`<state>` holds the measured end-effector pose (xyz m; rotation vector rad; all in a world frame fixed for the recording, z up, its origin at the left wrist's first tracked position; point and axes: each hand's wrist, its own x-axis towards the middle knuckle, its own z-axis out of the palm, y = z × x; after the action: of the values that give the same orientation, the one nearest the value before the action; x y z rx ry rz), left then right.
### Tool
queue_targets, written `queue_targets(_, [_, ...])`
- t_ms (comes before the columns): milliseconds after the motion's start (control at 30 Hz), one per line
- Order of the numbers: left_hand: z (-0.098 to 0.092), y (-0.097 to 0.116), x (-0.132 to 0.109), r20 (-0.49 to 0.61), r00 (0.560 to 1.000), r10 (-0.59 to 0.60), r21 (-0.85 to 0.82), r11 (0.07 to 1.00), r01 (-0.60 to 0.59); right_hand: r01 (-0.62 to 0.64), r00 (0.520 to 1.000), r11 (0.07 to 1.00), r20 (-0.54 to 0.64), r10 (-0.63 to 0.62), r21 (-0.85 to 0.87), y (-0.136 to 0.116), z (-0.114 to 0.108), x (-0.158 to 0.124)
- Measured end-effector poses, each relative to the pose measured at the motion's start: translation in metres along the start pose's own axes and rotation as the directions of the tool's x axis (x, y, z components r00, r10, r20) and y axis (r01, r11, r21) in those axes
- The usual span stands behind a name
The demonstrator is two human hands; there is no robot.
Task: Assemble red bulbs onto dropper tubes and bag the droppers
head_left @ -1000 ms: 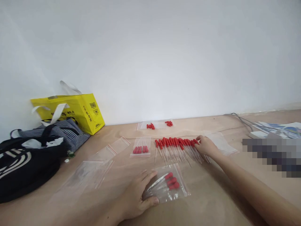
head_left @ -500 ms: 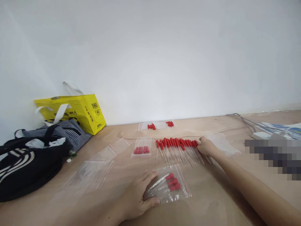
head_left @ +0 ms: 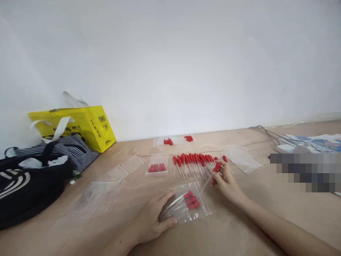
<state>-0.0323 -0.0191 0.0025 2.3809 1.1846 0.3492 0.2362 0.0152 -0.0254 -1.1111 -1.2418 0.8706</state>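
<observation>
My right hand (head_left: pixel 224 179) pinches a dropper (head_left: pixel 216 167) by its red rubber bulb, its clear tube slanting down to the left. Below it lies a clear zip bag (head_left: pixel 179 211) with three red-bulbed droppers inside, its red-striped mouth facing right. The closed end of this bag sits in my left hand (head_left: pixel 156 215), between the thumb and the other fingers. A row of loose droppers (head_left: pixel 193 161) is spread just beyond, bulbs pointing away from me. Left of the row, another zip bag (head_left: pixel 156 167) contains several droppers.
Flat zip bags (head_left: pixel 92 195) lie on the left. One more plastic bag (head_left: pixel 245 160) is right of the row. A bag with red bulbs (head_left: pixel 179 141) rests by the wall. A yellow bag (head_left: pixel 98 128) and a black bag (head_left: pixel 32 195) stand left; cables (head_left: pixel 268 133) and papers lie right.
My right hand has come from the right end of the row towards me and left, with a dropper now in its fingers. The left hand stays at the bag.
</observation>
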Motion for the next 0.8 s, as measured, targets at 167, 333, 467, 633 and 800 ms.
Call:
queue_targets(167, [0.000, 0.001, 0.002, 0.005, 1.000, -0.006, -0.010, 1.000, 0.006, -0.121, 0.983, 0.960, -0.106, 0.152, 0.251, 0.006, 0.012, -0.003])
queue_targets(333, [-0.003, 0.009, 0.003, 0.001, 0.999, -0.040, -0.031, 0.999, 0.040, -0.259, 0.958, 0.899, -0.022, 0.285, 0.354, -0.005, 0.021, -0.012])
queue_targets(467, [0.000, 0.006, 0.002, -0.014, 1.000, -0.027, -0.043, 0.999, 0.026, -0.287, 0.954, 0.932, 0.158, 0.256, 0.223, -0.006, 0.023, -0.017])
queue_targets(633, [0.003, 0.002, 0.002, -0.013, 1.000, -0.003, -0.059, 0.998, 0.002, -0.212, 0.918, 0.977, 0.343, 0.198, 0.004, -0.003, 0.022, -0.018])
queue_targets(800, [0.001, 0.005, 0.003, -0.001, 1.000, -0.005, -0.050, 0.999, 0.005, 0.114, 0.915, 0.970, 0.402, -0.019, -0.213, -0.005, 0.024, -0.013])
